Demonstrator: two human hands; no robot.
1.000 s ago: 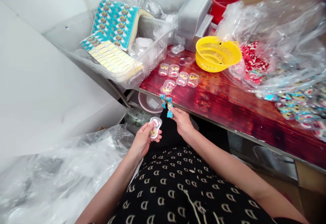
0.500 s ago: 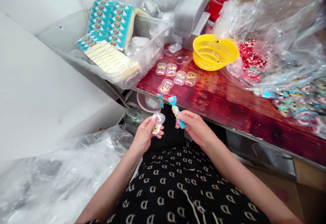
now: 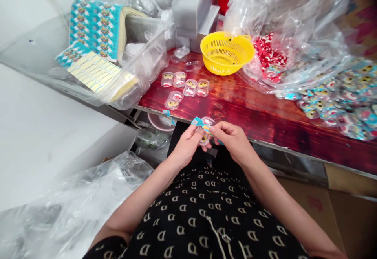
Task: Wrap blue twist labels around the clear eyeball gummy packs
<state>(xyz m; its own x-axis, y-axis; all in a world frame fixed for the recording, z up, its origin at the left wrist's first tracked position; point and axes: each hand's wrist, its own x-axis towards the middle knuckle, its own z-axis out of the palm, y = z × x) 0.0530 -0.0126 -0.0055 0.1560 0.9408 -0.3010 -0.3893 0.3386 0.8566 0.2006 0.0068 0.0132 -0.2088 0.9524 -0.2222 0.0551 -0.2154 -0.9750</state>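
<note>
My left hand [image 3: 186, 146] is closed on a small clear plastic case [image 3: 204, 138], with yellow and red-and-white pieces inside. My right hand [image 3: 232, 136] pinches a blue printed sticker label [image 3: 197, 122] by its right part. The label lies across the middle of the case, its left end sticking out past the left thumb; whether it is stuck down I cannot tell. Several similar filled cases [image 3: 190, 88] lie on the red table [image 3: 253, 111] beyond my hands. Another blue label [image 3: 168, 116] hangs at the table's front edge, left of my hands.
A yellow basket [image 3: 226, 54] stands behind the cases. To its right are a clear bag with red-and-white pieces [image 3: 269, 56] and a heap of labelled cases [image 3: 338, 98]. At left, a clear plastic bin [image 3: 138, 86] carries sticker sheets [image 3: 94, 29].
My hands have come together. The label in my right hand now lies over the case in my left. The view has shifted, so the table things appear further left.
</note>
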